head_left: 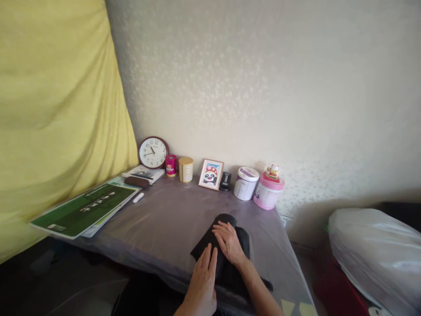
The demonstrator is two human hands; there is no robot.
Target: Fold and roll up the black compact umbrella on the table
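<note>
A black folded piece of cloth (206, 240) lies near the front of the table; I cannot tell what kind of garment or cloth it is. My left hand (203, 278) rests at its near left side, fingers stretched out and touching the fabric. On the upper middle of the cloth lies my right hand (228, 243), palm down with the fingers spread a little. Neither hand grips anything. Parts of the cloth are hidden beneath the hands and the right forearm, and a dark strip of it shows to the right of that forearm.
Along the wall stand a clock (153, 152), a pink can (171, 166), a yellow-lidded jar (186, 170), a framed panda picture (211, 174) and two tubs (246, 184). A green calendar (95, 207) lies left on the plastic-covered table (158, 219). A plastic-wrapped bundle (378, 250) sits right.
</note>
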